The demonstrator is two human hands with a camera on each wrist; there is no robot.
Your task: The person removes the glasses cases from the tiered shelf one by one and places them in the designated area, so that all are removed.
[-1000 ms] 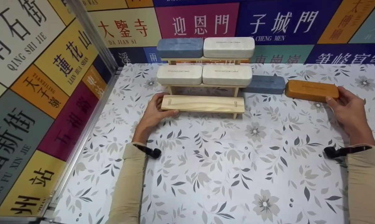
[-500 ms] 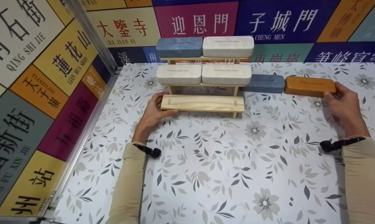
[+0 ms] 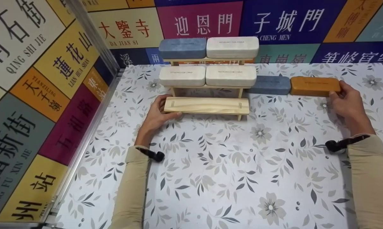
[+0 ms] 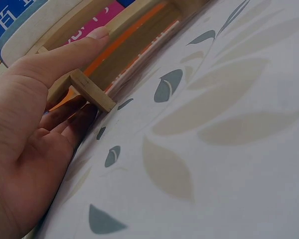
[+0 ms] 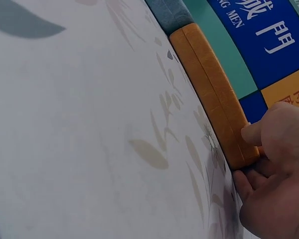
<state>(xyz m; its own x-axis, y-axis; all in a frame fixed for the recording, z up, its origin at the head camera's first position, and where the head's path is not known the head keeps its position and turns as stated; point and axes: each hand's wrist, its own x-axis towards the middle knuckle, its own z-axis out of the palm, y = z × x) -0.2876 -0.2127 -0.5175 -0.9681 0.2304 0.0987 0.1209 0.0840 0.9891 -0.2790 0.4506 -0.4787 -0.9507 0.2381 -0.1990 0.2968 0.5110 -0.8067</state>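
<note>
A tiered wooden display rack (image 3: pixel 207 105) stands on the table. My left hand (image 3: pixel 154 115) grips the left end of its bare lowest shelf. In the left wrist view the left thumb (image 4: pixel 65 57) lies along the shelf edge, the other fingers beneath, by a leg. My right hand (image 3: pixel 349 102) holds the right end of an orange glasses case (image 3: pixel 315 86) between thumb and fingers. In the right wrist view that orange case (image 5: pixel 212 89) lies end to end with a blue glasses case (image 5: pixel 172 15). The blue case's left end is hidden behind the rack.
On the rack's middle tier sit two white glasses cases, one left (image 3: pixel 182 76) and one right (image 3: pixel 231 77). Its top tier bears another blue case (image 3: pixel 182 48) beside a white one (image 3: pixel 232 47). Panels with Chinese lettering (image 3: pixel 204 24) rise behind and left of the flower-patterned tabletop (image 3: pixel 210 178).
My right hand has moved the orange case slightly left and away from me, straightening it in line with the blue case. The left hand and the rack have stayed put.
</note>
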